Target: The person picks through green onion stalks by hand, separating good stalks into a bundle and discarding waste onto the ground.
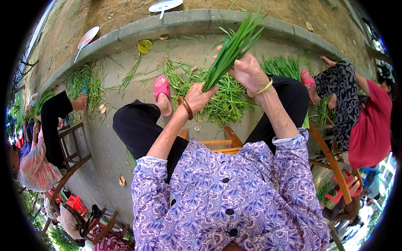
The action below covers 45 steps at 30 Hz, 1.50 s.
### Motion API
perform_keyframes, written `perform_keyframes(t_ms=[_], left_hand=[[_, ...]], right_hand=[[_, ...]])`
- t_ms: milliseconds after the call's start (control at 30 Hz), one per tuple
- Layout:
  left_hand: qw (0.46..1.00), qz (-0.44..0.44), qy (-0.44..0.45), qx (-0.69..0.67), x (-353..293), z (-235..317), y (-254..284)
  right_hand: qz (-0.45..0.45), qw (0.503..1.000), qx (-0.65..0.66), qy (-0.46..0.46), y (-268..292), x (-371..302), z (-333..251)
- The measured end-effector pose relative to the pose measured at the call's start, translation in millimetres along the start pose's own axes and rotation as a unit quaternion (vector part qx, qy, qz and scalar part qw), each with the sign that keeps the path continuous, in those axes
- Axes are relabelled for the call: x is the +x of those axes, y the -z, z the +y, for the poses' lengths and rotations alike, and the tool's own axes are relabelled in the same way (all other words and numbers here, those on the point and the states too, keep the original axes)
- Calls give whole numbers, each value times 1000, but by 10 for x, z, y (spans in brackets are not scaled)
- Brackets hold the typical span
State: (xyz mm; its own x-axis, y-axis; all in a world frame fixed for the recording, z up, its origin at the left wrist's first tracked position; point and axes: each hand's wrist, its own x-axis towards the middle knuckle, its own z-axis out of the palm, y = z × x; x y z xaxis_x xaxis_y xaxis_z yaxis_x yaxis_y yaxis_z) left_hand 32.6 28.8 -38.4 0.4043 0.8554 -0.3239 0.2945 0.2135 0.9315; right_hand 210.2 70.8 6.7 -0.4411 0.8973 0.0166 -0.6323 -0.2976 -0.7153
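A bunch of garlic chives (231, 52), long flat green leaves, slants up and to the right between my hands. My left hand (198, 97), with brown bangles at the wrist, is closed around the bunch's lower end. Higher up, my right hand (249, 74), wearing a yellow bangle, curls around the leaves from behind. Its fingertips show to the left of the bunch and its thumb to the right; some fingers are hidden by leaves. Below my hands, a loose heap of cut green leaves and stalks (228, 102) lies on the concrete between my feet.
A longer green pile (282, 67) lies right of my knee. A stone curb (184, 21) runs across the far side, with hand fans (166, 5) beyond it. Seated people flank me: one in a red top (370, 125) at right, another in a patterned shirt (39, 167) at left.
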Motion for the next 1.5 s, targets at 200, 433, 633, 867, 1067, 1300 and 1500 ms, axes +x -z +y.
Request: perform_keyframes(t_ms=[200,433,633,867,1067,1300,1500], left_hand=[[959,153,-119,208,3,-37,-31],[933,192,-123,277,-40,-69,-22],[924,200,-129,300,-42,-100,25],[916,215,-107,322,-30,16,122],[921,227,-116,294,4,58,208],[902,264,-122,320,42,47,282],[894,287,-143,313,43,49,356]], right_hand=[[-7,1000,17,10,-32,-33,-59],[-27,997,24,63,51,-28,-162],[-10,995,19,93,139,-38,-285],[1,992,29,122,226,-7,-441],[31,990,29,131,257,54,-548],[25,985,54,160,371,57,-707],[20,978,81,189,586,-20,-840]])
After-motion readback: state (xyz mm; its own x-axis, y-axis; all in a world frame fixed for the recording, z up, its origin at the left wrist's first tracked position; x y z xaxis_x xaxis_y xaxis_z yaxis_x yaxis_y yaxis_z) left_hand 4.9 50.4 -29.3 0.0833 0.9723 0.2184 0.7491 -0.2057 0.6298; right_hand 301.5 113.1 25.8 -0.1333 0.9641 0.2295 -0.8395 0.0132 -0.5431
